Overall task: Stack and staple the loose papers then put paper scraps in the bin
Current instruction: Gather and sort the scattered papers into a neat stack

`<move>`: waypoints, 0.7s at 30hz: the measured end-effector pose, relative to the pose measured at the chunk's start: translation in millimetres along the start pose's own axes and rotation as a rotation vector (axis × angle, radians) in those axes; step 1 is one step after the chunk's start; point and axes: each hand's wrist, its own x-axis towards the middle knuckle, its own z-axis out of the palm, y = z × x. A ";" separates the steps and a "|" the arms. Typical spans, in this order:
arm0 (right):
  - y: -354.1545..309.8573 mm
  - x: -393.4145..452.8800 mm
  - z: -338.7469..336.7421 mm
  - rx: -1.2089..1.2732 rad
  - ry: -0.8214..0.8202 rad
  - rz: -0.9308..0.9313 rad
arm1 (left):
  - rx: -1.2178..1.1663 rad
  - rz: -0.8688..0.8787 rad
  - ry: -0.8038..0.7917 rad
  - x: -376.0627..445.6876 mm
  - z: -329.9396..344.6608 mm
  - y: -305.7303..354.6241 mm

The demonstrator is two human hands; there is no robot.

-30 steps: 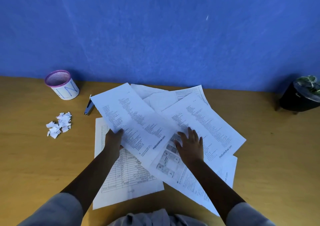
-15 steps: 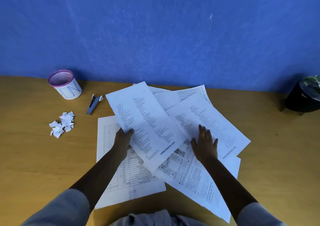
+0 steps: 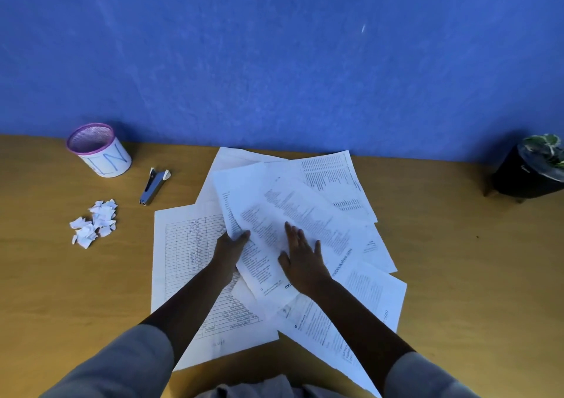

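Several loose printed sheets (image 3: 332,196) lie fanned out across the middle of the wooden table (image 3: 457,260). My left hand (image 3: 230,249) grips the left edge of the topmost sheet (image 3: 259,211), thumb over it. My right hand (image 3: 303,258) lies flat on that same sheet, fingers spread. A sheet with a ruled table (image 3: 183,260) lies lowest at the left. A small grey stapler (image 3: 154,185) rests left of the papers. A heap of white paper scraps (image 3: 94,222) sits further left. The pink-rimmed mesh bin (image 3: 99,150) stands at the back left, tilted in view.
A black pot with a leafy plant (image 3: 531,168) stands at the far right near the blue wall (image 3: 274,46). Bare tabletop lies to the right of the papers and in front of the scraps.
My left hand has carried the top sheet to the right, onto the sheets in the middle. My right hand moved left and now rests flat on that sheet. The stapler became uncovered.
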 end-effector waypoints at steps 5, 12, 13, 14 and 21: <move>-2.7 8.6 -7.1 0.123 -0.076 -0.162 | 0.012 0.015 0.065 4.8 2.6 4.0; 29.1 19.1 -60.2 0.488 0.413 0.009 | -0.104 0.206 -0.033 -0.6 -13.8 40.1; 35.7 23.0 -70.0 0.538 0.452 0.062 | -0.101 0.244 -0.077 -1.5 -18.0 47.9; 39.3 24.8 -82.1 0.587 0.456 0.100 | -0.089 0.277 -0.118 -2.4 -21.2 55.3; 23.8 24.9 -121.2 0.839 0.337 0.028 | -0.111 0.537 -0.036 -30.1 0.0 92.4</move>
